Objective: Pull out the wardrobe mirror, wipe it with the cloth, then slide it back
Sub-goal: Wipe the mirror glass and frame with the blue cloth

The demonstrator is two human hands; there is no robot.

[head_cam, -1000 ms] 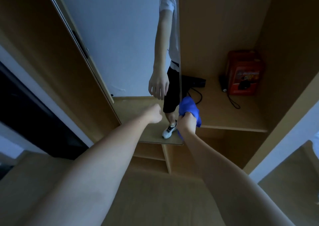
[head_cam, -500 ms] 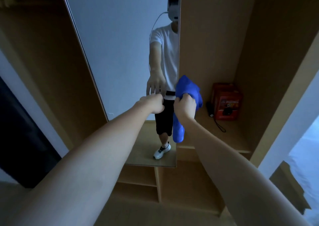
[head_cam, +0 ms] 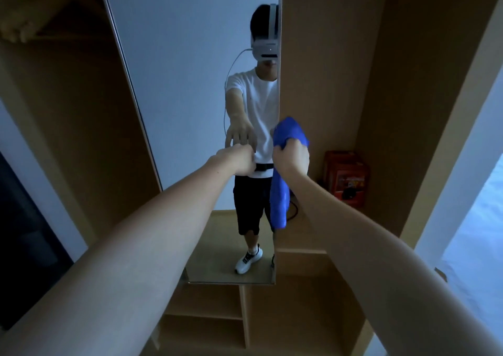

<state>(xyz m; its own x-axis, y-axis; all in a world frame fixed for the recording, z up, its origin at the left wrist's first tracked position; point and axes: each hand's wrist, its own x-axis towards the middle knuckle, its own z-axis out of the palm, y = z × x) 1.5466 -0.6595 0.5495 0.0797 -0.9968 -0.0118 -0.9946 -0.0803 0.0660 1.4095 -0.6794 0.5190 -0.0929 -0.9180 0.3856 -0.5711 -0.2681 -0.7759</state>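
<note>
- Compared with half a second earlier: view tilted higher, more of the mirror (head_cam: 190, 83) and its reflection showing; both hands nearly unchanged.
- Left hand (head_cam: 239, 159) reaching flat toward the glass, fingers hidden behind the knuckles; cannot tell whether touching.
- Right hand (head_cam: 291, 157) clamped around the blue cloth (head_cam: 280, 189), held at the mirror's right edge, tail hanging down.
- Red box (head_cam: 345, 178) far right on the shelf, label too blurred to read.
</note>
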